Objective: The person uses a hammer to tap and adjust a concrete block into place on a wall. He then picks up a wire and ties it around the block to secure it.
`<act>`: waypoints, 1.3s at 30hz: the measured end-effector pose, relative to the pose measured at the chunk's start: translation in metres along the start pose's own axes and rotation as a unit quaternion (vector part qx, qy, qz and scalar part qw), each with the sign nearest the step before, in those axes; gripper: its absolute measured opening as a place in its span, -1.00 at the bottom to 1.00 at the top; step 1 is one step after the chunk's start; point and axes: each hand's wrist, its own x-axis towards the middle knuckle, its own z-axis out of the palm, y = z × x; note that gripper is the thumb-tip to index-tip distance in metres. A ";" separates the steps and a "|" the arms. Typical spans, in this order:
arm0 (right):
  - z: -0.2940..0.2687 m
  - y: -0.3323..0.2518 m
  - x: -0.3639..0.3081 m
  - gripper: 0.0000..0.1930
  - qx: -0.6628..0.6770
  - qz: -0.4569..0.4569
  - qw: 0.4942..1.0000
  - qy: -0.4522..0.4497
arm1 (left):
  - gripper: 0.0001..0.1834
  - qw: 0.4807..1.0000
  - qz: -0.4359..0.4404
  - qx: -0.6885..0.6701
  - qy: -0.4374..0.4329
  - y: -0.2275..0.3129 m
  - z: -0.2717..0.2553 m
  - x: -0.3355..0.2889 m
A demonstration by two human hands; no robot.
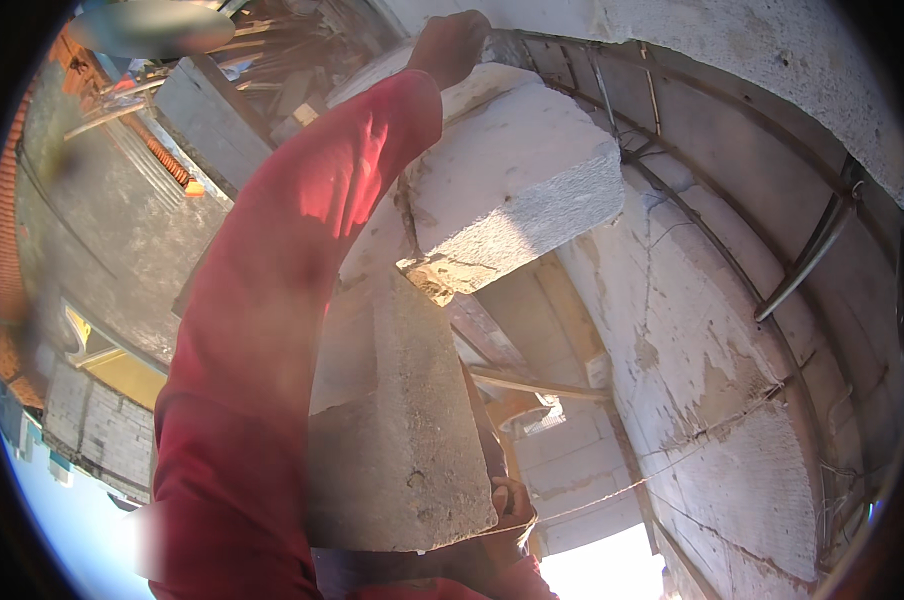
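My left arm, in a red sleeve, stretches up past pale masonry blocks. At its end my left hand [454, 48] is closed at the far edge of the blockwork, and whatever it grips is hidden. Just below that hand a whitish block [517, 165] lies with a broken, crumbly near corner. Closer to me stands another grey block [412, 430], partly behind my sleeve. My right hand [512, 503] shows only in part beside this block's lower right corner. Its fingers are curled, and what they hold cannot be made out. A thin string [592, 497] runs past them.
Steel reinforcing bars [717, 220] line the right side beside a pale block wall [682, 350]. Below, a wooden strip [542, 384] crosses a gap. Scrap timber [292, 75] lies at the upper left. Orange roof tiles [7, 230] show at the far left.
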 end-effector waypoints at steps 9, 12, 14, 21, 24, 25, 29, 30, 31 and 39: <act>0.007 -0.009 -0.005 -0.77 0.008 0.016 1.000 0.024 | -0.79 0.895 -0.275 -0.263 -0.235 0.053 -0.048 0.049; -0.003 0.001 0.004 -0.78 0.000 0.004 1.000 -0.019 | -0.77 0.916 -0.364 -0.078 -0.151 0.018 -0.010 0.033; -0.001 -0.006 -0.003 -0.78 0.011 0.032 0.999 -0.008 | -0.76 0.963 -0.176 0.007 -0.203 0.039 -0.003 0.033; 0.002 -0.003 0.000 -0.78 0.014 0.014 1.000 -0.001 | -0.72 0.912 -0.259 -0.263 -0.176 0.022 -0.009 0.017; 0.003 -0.001 0.002 -0.78 -0.002 -0.030 0.999 0.019 | -0.72 0.995 0.047 -0.015 -0.087 0.015 -0.007 0.002; 0.003 -0.005 0.002 -0.78 0.002 -0.011 1.000 0.014 | -0.69 0.992 0.017 -0.045 -0.116 0.018 -0.008 0.001; 0.003 -0.006 0.000 -0.78 0.015 0.013 1.000 0.011 | -0.61 0.983 -0.066 -0.063 -0.161 0.017 -0.006 -0.004; 0.004 0.000 0.000 -0.78 0.017 0.005 1.000 0.012 | -0.59 0.984 -0.078 -0.042 -0.155 0.012 -0.004 -0.007; 0.005 0.003 0.001 -0.78 0.019 -0.005 1.000 0.014 | -0.59 0.979 -0.126 -0.071 -0.144 0.013 -0.005 -0.009; 0.001 -0.016 0.000 -0.80 -0.001 -0.028 0.999 0.021 | -0.65 0.985 -0.040 0.012 -0.170 0.012 -0.048 -0.017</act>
